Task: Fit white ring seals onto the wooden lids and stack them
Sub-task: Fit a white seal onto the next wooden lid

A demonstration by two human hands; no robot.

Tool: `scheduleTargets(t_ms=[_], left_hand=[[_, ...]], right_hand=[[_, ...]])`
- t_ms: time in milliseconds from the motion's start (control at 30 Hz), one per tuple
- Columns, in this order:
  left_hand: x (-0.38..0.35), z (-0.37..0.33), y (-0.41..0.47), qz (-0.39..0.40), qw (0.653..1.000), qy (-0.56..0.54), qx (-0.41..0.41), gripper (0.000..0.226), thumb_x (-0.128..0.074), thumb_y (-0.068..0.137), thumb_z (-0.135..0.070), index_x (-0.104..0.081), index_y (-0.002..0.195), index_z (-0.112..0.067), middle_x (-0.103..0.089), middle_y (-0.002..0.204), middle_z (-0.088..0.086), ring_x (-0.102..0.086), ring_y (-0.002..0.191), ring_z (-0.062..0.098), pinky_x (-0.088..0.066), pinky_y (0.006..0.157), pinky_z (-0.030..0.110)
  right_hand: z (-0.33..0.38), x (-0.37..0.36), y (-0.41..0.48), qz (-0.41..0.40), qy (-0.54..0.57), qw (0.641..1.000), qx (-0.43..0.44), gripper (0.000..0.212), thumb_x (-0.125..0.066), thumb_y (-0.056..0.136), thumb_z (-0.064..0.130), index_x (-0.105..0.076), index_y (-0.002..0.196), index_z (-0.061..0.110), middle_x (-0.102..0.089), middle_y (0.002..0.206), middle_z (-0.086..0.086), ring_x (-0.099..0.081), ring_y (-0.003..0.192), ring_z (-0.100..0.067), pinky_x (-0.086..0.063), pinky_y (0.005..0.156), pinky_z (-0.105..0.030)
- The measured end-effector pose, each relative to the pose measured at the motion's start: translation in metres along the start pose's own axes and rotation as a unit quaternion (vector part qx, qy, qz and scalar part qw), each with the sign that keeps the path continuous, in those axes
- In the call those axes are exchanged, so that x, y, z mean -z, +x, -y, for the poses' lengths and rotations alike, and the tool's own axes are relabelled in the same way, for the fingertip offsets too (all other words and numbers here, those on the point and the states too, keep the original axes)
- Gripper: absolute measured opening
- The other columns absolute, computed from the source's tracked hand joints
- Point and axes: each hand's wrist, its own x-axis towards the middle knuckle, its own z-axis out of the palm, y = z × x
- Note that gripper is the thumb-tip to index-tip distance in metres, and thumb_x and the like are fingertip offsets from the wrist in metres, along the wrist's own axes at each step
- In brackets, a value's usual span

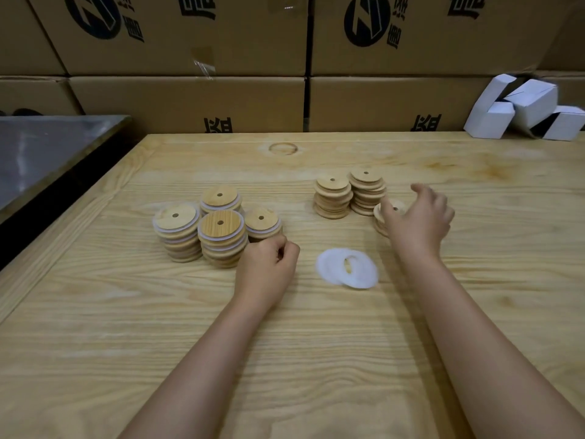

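Several stacks of wooden lids with white ring seals (221,231) stand at the left middle of the table. Two stacks of bare wooden lids (332,198) stand to the right, with a short pile (394,209) beside them. My right hand (418,217) hovers over that short pile, fingers spread and loosely bent, the fingertips at its top lid; it is blurred. My left hand (269,264) rests on the table beside the smallest sealed stack (261,224), fingers curled, with nothing seen in it. A small heap of loose white ring seals (348,270) lies between my hands.
The wooden table (285,343) has a raised border. Brown cardboard boxes (190,99) form a wall behind it. White folded cartons (525,109) sit at the back right corner. A grey metal surface (47,153) lies to the left.
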Motion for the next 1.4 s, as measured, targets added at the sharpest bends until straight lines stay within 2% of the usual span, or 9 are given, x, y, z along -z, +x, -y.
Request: scheduleTargets(t_ms=[133, 533, 633, 800, 900, 1000, 1133, 1267, 1400], left_hand=[[0.0, 0.0, 0.001, 0.008, 1.0, -0.005, 0.01, 0.032, -0.051, 0.085, -0.02, -0.051, 0.057, -0.005, -0.051, 0.051, 0.011, -0.05, 0.058, 0.028, -0.041, 0.058, 0.039], [-0.001, 0.003, 0.002, 0.032, 0.999, -0.028, 0.031, 0.031, -0.048, 0.087, -0.023, -0.057, 0.062, -0.008, -0.058, 0.051, 0.01, -0.056, 0.056, 0.026, -0.046, 0.06, 0.038], [-0.001, 0.001, 0.002, 0.056, 0.988, -0.13, 0.064, 0.029, -0.047, 0.093, -0.022, -0.059, 0.067, -0.019, -0.058, 0.046, -0.001, -0.051, 0.04, 0.012, -0.041, 0.044, 0.024], [0.004, -0.007, 0.004, 0.11, 0.914, -0.369, 0.123, 0.023, -0.041, 0.099, -0.024, -0.06, 0.098, -0.012, -0.069, 0.067, 0.005, -0.061, 0.045, 0.018, -0.046, 0.039, 0.022], [0.005, -0.012, 0.003, 0.165, 0.864, -0.452, 0.145, 0.026, -0.047, 0.094, -0.029, -0.064, 0.099, -0.01, -0.071, 0.08, 0.009, -0.068, 0.065, 0.022, -0.056, 0.052, 0.028], [0.006, -0.011, 0.003, 0.183, 0.856, -0.459, 0.153, 0.026, -0.049, 0.094, -0.021, -0.06, 0.11, -0.003, -0.069, 0.094, 0.016, -0.067, 0.087, 0.031, -0.058, 0.067, 0.033], [0.008, -0.01, 0.007, 0.165, 0.829, -0.503, 0.182, 0.026, -0.045, 0.096, -0.013, -0.054, 0.117, -0.001, -0.069, 0.095, 0.012, -0.069, 0.084, 0.024, -0.059, 0.065, 0.031], [0.006, -0.008, 0.011, 0.138, 0.814, -0.524, 0.209, 0.026, -0.045, 0.097, -0.009, -0.05, 0.121, -0.001, -0.064, 0.103, 0.016, -0.068, 0.087, 0.028, -0.06, 0.068, 0.034], [0.003, -0.007, 0.011, 0.132, 0.825, -0.51, 0.204, 0.027, -0.045, 0.095, -0.003, -0.051, 0.121, -0.003, -0.062, 0.105, 0.01, -0.063, 0.094, 0.021, -0.059, 0.073, 0.037]], right_hand=[[-0.026, -0.004, 0.002, 0.101, -0.046, 0.994, 0.016, 0.058, -0.067, 0.081, 0.043, -0.049, 0.128, 0.014, -0.05, 0.132, -0.013, -0.037, 0.124, -0.036, -0.032, 0.1, -0.042], [-0.019, 0.012, -0.011, -0.02, 0.115, 0.993, 0.002, 0.045, -0.072, 0.075, 0.04, -0.059, 0.109, 0.015, -0.063, 0.106, -0.004, -0.057, 0.101, -0.023, -0.045, 0.088, -0.033], [-0.006, 0.02, -0.027, 0.019, 0.164, 0.985, 0.05, 0.04, -0.075, 0.072, 0.041, -0.06, 0.104, 0.022, -0.063, 0.102, 0.008, -0.055, 0.096, -0.007, -0.041, 0.08, -0.021], [0.014, 0.021, -0.072, 0.101, 0.217, 0.946, 0.219, 0.039, -0.081, 0.069, 0.024, -0.063, 0.103, 0.018, -0.061, 0.104, 0.01, -0.054, 0.1, -0.001, -0.04, 0.089, -0.013], [0.023, 0.014, -0.089, 0.136, 0.186, 0.924, 0.304, 0.044, -0.083, 0.067, 0.018, -0.064, 0.106, 0.008, -0.06, 0.114, -0.003, -0.055, 0.109, -0.015, -0.04, 0.097, -0.022], [0.031, 0.009, -0.097, 0.173, 0.168, 0.919, 0.313, 0.047, -0.081, 0.069, 0.016, -0.063, 0.111, 0.007, -0.058, 0.121, -0.006, -0.051, 0.114, -0.016, -0.032, 0.1, -0.015], [0.029, 0.013, -0.09, 0.18, 0.161, 0.922, 0.304, 0.039, -0.069, 0.082, 0.01, -0.06, 0.119, 0.009, -0.06, 0.12, -0.002, -0.05, 0.114, -0.017, -0.03, 0.099, -0.015], [0.013, 0.022, -0.072, 0.11, 0.103, 0.957, 0.247, 0.022, -0.058, 0.084, -0.002, -0.07, 0.099, 0.009, -0.062, 0.101, -0.003, -0.054, 0.103, -0.024, -0.031, 0.085, -0.018], [-0.009, 0.022, -0.059, 0.219, -0.019, 0.951, 0.215, 0.025, -0.058, 0.083, 0.006, -0.069, 0.104, 0.014, -0.059, 0.105, -0.001, -0.049, 0.107, -0.023, -0.029, 0.085, -0.02]])
